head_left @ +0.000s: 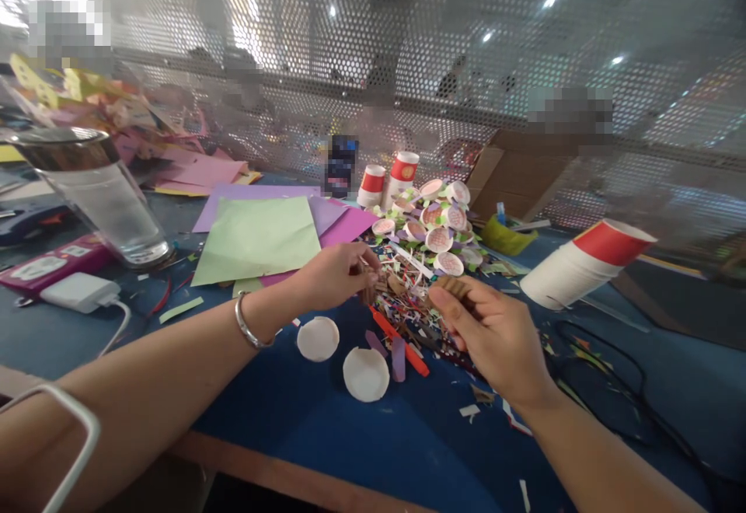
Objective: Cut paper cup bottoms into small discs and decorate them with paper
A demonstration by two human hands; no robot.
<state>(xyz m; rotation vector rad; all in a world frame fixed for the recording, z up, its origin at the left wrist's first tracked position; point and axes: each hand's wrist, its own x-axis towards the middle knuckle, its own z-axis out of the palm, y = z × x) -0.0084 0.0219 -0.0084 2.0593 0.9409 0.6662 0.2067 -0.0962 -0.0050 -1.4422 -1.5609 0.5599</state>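
Note:
Above a heap of paper scraps (408,319), my left hand (332,276) pinches a small brown piece (368,289) that looks like cardboard. My right hand (501,334) is closed on another brown cardboard piece (451,286), its thumb on top. The two hands are a short way apart. Nearer me lie two shallow white cup bottoms (318,339) on the blue tabletop. An orange-red pen or cutter (402,346) and purple paper strips (398,359) lie beside them. Behind the scraps is a pile of cut cup bottoms (437,221) with green and purple paper bits.
Green paper (256,241) covers purple sheets at the left. A tall glass of water (110,202) and a white charger (81,292) stand farther left. Red-and-white paper cups (588,260) lean at right, near a black cable (635,373). A perforated metal screen (373,47) closes off the back.

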